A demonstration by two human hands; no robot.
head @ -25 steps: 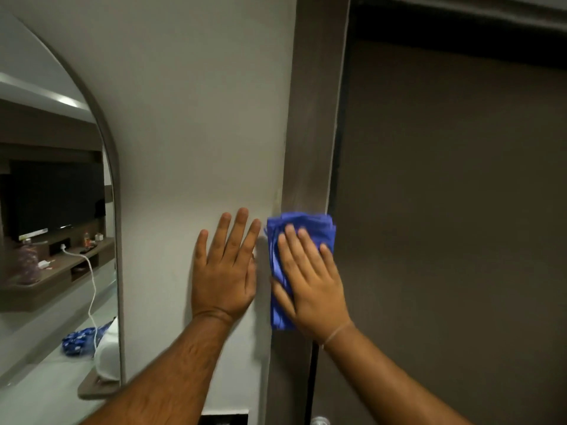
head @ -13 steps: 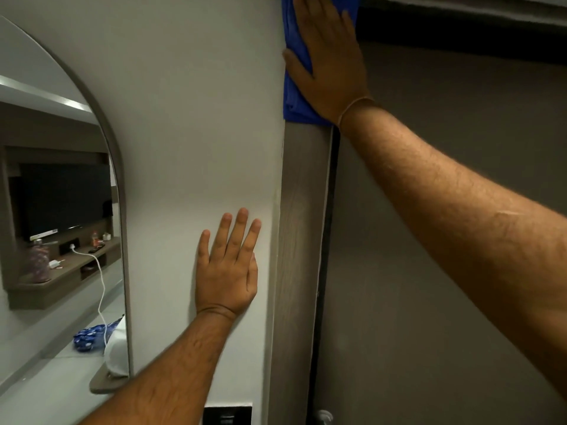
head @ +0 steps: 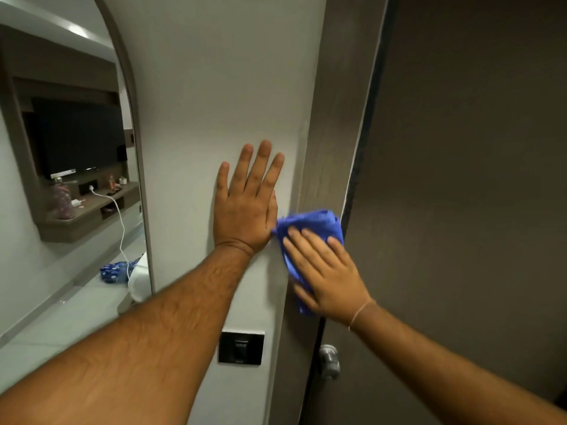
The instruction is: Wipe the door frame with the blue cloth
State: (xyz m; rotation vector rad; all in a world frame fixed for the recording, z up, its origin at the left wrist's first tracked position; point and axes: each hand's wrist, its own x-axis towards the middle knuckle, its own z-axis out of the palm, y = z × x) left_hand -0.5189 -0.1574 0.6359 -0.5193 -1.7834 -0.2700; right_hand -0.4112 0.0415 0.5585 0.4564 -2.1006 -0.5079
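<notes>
The grey-brown door frame (head: 340, 102) runs top to bottom between the white wall and the dark door. My right hand (head: 328, 271) lies flat on the folded blue cloth (head: 316, 223) and presses it against the frame at mid height. Part of the cloth is hidden under the palm and fingers. My left hand (head: 247, 204) rests flat on the white wall just left of the frame, fingers spread upward, holding nothing, its thumb side almost touching the cloth.
The dark door (head: 460, 179) fills the right side, with a metal knob (head: 329, 360) low on its edge. A black switch plate (head: 241, 348) sits on the wall below my left hand. An arched mirror (head: 70, 167) hangs at the left.
My right hand has slid the cloth down the frame from the top corner to mid height. The view has tilted downward. My left hand has stayed on the wall.
</notes>
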